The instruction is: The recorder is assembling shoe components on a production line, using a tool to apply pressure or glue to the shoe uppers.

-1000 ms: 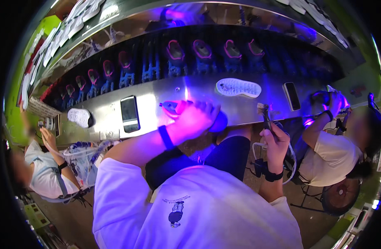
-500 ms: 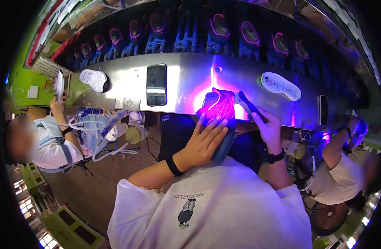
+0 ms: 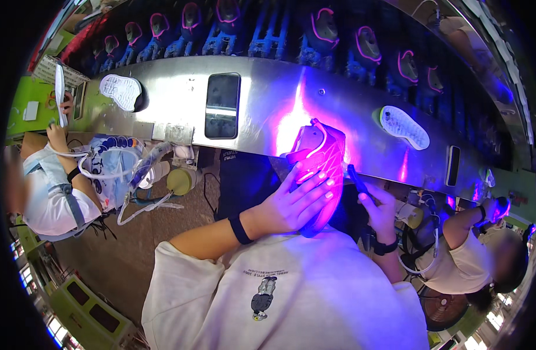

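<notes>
My left hand (image 3: 294, 205), with a black wristband, lies along the side of a shoe (image 3: 319, 158) that glows pink under violet light and holds it at the near edge of the steel bench (image 3: 268, 111). My right hand (image 3: 382, 211) is just right of the shoe and grips a thin dark pen-like tool (image 3: 356, 182) whose tip points at the shoe's side. Whether the tip touches the shoe I cannot tell.
On the bench lie a black phone-like slab (image 3: 222, 105), a white sole (image 3: 121, 91) at the left and another sole (image 3: 404, 126) at the right. Shoes on blue stands (image 3: 320, 29) line the back. Co-workers sit at left (image 3: 46, 186) and right (image 3: 484, 256). A plastic bag (image 3: 113, 169) hangs left.
My left hand has drawn the shoe from the bench top back toward my body. My right hand with the tool has come in beside it.
</notes>
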Motion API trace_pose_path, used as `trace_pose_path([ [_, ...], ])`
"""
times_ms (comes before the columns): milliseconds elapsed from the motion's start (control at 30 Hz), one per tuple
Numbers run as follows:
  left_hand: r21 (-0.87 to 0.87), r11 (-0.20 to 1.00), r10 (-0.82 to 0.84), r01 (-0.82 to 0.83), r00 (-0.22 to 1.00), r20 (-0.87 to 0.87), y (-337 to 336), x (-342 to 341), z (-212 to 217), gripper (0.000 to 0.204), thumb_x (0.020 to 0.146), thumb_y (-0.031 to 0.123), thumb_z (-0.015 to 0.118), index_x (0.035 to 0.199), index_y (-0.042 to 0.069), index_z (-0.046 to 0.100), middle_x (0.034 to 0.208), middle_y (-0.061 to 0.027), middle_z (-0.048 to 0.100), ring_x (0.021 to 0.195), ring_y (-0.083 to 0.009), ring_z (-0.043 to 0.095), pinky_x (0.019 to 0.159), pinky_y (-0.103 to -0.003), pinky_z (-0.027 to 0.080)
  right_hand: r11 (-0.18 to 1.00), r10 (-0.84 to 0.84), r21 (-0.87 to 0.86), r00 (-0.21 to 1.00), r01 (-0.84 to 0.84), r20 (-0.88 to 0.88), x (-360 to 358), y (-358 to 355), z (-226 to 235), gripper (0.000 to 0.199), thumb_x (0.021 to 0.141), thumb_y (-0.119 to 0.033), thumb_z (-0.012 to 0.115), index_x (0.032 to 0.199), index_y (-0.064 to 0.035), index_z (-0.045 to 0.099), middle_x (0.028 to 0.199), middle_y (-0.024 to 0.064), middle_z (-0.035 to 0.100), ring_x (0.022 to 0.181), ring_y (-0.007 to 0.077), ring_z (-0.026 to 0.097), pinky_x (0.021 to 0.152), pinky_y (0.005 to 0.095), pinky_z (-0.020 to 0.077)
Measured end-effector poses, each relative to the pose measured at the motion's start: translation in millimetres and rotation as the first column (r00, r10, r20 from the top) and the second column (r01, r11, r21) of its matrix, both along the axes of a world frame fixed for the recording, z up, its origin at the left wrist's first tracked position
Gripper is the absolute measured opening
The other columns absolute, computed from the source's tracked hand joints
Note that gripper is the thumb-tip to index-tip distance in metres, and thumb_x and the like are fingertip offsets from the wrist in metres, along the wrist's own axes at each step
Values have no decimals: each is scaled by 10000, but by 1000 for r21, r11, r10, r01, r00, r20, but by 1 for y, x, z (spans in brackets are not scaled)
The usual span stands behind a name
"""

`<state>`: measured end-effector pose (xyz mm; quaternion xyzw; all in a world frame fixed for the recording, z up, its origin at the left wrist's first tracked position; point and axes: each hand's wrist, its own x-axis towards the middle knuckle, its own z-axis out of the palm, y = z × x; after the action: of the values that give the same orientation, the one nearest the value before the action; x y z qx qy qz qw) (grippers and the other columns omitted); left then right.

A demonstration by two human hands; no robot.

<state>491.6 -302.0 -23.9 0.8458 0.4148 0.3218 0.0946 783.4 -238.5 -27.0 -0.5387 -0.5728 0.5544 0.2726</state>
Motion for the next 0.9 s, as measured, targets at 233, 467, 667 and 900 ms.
trace_pose_path([
  [233,31,999,-21,22,999,-41,0,1,-4,495,877,190,608,1344,30,575,1462,-171,525,1396,-348,476,1150,-678,299,1000,4,6,984,-5,180,-9,28,18,341,926,-120,734,1239,8,693,841,-33,631,725,50,513,658,223,426],
  [467,30,999,-16,18,998,-62,8,1,8,500,870,184,610,1338,12,577,1436,-184,538,1389,-353,480,1149,-681,301,999,20,32,996,-23,90,1,13,18,325,930,-118,731,1228,8,700,862,-25,651,753,50,563,678,219,454],
  [667,-14,999,30,-32,994,-104,14,18,29,557,839,171,598,1350,-42,541,1396,-204,553,1353,-369,500,1150,-687,265,982,82,-168,997,-81,-5,24,-15,35,330,924,-110,732,1229,12,700,869,-1,665,736,68,589,687,235,483],
  [900,-97,988,110,-122,987,-120,29,54,54,714,747,187,663,1387,-76,486,1409,-251,515,1329,-400,491,1143,-661,250,990,-25,-144,995,11,-100,35,-25,43,344,926,-154,734,1224,15,702,800,1,656,717,75,583,675,234,472],
])
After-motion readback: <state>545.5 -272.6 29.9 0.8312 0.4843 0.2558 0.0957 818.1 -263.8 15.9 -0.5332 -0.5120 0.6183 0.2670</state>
